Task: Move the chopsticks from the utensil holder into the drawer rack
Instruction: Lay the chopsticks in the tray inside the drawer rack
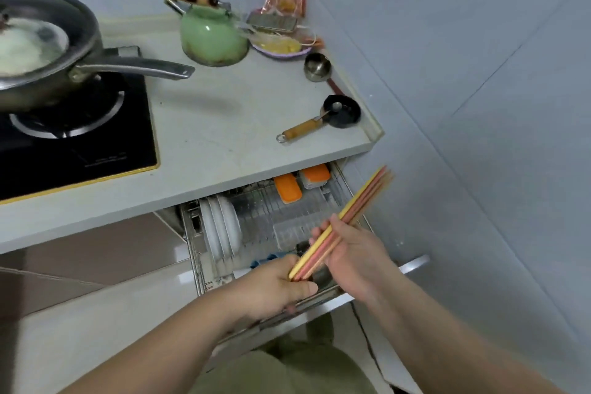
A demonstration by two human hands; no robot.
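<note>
Dim, even light; soft wide-angle view, motion-blurred chopsticks [343, 222]

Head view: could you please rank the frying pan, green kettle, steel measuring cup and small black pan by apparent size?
1. frying pan, partly cropped
2. green kettle
3. small black pan, counting its handle
4. steel measuring cup
</note>
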